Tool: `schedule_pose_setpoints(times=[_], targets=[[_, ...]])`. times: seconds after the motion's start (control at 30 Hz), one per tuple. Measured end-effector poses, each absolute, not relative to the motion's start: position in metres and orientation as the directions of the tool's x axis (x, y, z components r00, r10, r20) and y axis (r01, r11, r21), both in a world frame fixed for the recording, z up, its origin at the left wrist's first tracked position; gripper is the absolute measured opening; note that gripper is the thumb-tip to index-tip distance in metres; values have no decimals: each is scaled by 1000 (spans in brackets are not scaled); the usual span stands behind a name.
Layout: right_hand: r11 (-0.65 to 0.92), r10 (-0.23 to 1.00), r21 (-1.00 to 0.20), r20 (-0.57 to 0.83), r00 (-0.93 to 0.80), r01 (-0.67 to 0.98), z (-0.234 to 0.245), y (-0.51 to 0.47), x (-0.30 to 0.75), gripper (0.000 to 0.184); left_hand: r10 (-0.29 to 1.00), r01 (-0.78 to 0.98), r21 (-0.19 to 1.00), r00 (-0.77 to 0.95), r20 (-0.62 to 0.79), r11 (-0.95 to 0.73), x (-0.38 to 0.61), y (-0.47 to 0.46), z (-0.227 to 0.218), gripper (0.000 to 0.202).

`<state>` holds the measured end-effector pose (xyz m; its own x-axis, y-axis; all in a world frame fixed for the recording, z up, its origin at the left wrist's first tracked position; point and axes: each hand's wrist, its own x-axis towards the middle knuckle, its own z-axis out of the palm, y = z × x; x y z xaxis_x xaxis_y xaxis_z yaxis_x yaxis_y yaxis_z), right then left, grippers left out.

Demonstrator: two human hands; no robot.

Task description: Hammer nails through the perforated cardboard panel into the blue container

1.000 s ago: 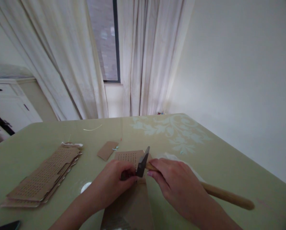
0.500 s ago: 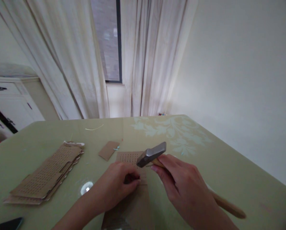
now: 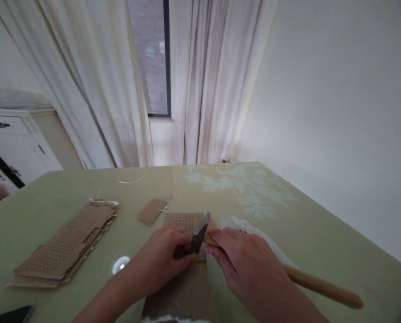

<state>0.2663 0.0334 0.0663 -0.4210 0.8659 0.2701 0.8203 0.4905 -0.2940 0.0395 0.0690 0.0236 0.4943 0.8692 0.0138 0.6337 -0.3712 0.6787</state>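
My right hand [image 3: 250, 258] is closed round the wooden handle of a hammer [image 3: 199, 233], close below the metal head. The handle's far end sticks out to the right behind the hand. My left hand [image 3: 163, 251] rests over a sheet of brown cardboard [image 3: 183, 287] punched with rows of small holes near its far end. Its thumb and fingers are pinched together; whatever they hold is hidden. The hammer head is down at these fingertips, just above or touching what is between them.
To the left lies a stack of perforated cardboard pieces [image 3: 69, 242]. A small cardboard piece [image 3: 152, 211] with pale blue scraps lies beyond my left hand. Behind my right hand is a white, crumpled sheet or bag [image 3: 264, 235]. A dark flat object [image 3: 10, 315] lies at the near left.
The hammer head has come down and left, from above the cardboard to my left fingertips. My right hand has moved slightly left with it. My left hand stays nearly in place.
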Motion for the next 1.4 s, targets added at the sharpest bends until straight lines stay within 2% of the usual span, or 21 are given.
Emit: schedule_pose_setpoints(times=[0.1, 0.23, 0.3, 0.5, 0.7, 0.83, 1.0, 1.17, 1.27, 1.33, 1.4], targets=[[476, 875, -259, 231, -425, 840, 64, 34, 266, 16, 870, 643, 666, 492, 19, -378, 40, 70, 21, 15], [523, 845, -399, 360, -396, 753, 68, 33, 268, 20, 880, 664, 644, 475, 29, -380, 43, 68, 19, 17], [544, 831, -426, 394, -393, 722, 69, 31, 268, 21, 880, 669, 636, 473, 32, -383, 45, 67, 20, 18], [503, 859, -268, 265, -439, 822, 64, 31, 269, 15, 874, 671, 631, 486, 21, -388, 46, 65, 24, 17], [567, 799, -282, 414, -436, 774, 62, 27, 269, 15, 882, 677, 634, 471, 19, -375, 45, 65, 21, 17], [531, 833, -192, 298, -466, 825, 59, 26, 266, 13, 881, 674, 637, 472, 19, -375, 46, 65, 20, 13], [497, 857, -323, 332, -395, 806, 67, 32, 271, 17, 891, 686, 633, 454, 15, -360, 46, 66, 19, 11], [455, 889, -278, 188, -417, 846, 67, 34, 269, 16, 896, 701, 624, 445, -5, -345, 47, 65, 20, 10], [388, 921, -291, 154, -357, 875, 71, 37, 267, 17, 898, 712, 613, 439, -9, -342, 47, 64, 21, 11], [305, 952, -245, 113, -286, 920, 74, 41, 271, 18, 895, 711, 611, 447, -11, -347, 46, 64, 21, 10], [247, 969, -107, 31, -245, 963, 75, 47, 277, 19, 889, 707, 612, 458, -15, -354, 45, 65, 21, 10]])
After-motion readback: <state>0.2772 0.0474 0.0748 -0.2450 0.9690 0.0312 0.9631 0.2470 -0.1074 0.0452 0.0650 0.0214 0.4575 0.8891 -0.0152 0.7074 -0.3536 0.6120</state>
